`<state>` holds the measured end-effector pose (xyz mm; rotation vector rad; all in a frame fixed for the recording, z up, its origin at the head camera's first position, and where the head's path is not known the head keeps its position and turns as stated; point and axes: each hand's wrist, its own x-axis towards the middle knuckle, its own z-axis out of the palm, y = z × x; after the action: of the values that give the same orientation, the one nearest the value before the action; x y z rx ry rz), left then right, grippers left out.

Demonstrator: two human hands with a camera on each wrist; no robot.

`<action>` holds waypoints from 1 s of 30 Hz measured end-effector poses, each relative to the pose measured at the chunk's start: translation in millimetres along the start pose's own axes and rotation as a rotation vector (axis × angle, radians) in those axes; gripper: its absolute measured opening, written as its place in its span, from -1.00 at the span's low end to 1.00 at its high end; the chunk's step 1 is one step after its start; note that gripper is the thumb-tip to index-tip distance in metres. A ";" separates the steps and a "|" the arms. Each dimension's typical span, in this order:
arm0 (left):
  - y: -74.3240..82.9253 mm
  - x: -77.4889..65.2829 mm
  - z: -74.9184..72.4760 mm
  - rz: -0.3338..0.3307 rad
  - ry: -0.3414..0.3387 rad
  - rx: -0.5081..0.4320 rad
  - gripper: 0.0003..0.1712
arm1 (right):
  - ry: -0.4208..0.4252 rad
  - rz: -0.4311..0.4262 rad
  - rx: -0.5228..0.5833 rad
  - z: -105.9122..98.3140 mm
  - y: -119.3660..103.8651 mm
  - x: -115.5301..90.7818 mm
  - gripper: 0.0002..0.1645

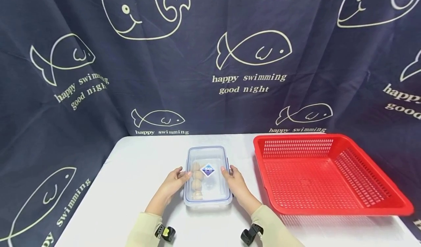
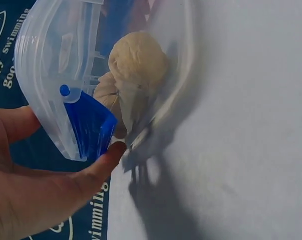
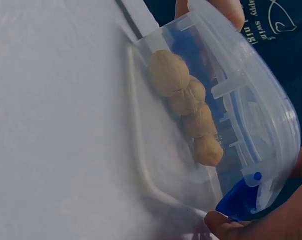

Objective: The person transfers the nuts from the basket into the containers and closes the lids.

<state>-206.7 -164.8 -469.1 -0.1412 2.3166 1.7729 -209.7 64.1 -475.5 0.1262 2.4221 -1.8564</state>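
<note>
A clear plastic food container (image 1: 210,188) with a blue-edged lid and a diamond-shaped label (image 1: 207,170) is in the middle of the head view. Several walnuts (image 1: 196,184) lie in a row along its left side. My left hand (image 1: 171,183) grips the left wall and my right hand (image 1: 237,183) the right wall, each thumb at the lid's edge. In the left wrist view, fingers are at a blue latch (image 2: 90,127); the right wrist view shows another blue latch (image 3: 239,200) by my right fingertips. Whether the container touches the table cannot be told.
A large red plastic basket (image 1: 302,181) with perforated walls stands on the right of the white table (image 1: 115,196). Behind the table hangs a dark blue curtain (image 1: 204,93) printed with fish and whales.
</note>
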 end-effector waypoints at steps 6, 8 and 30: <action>1.8 -2.2 9.1 0.049 0.165 0.089 -0.11 | 0.113 -0.043 0.000 -5.2 0.9 -3.7 -0.15; 2.8 -4.0 12.9 0.091 0.213 0.108 -0.15 | 0.142 -0.065 -0.015 -6.3 1.4 -5.4 -0.15; 14.4 -19.2 35.5 0.146 0.187 0.086 -0.26 | 0.140 -0.232 -0.130 5.2 -10.3 -22.3 -0.35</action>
<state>-186.9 -127.9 -459.9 -0.1310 2.5912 1.7925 -188.6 56.1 -464.4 -0.0376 2.7502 -1.8251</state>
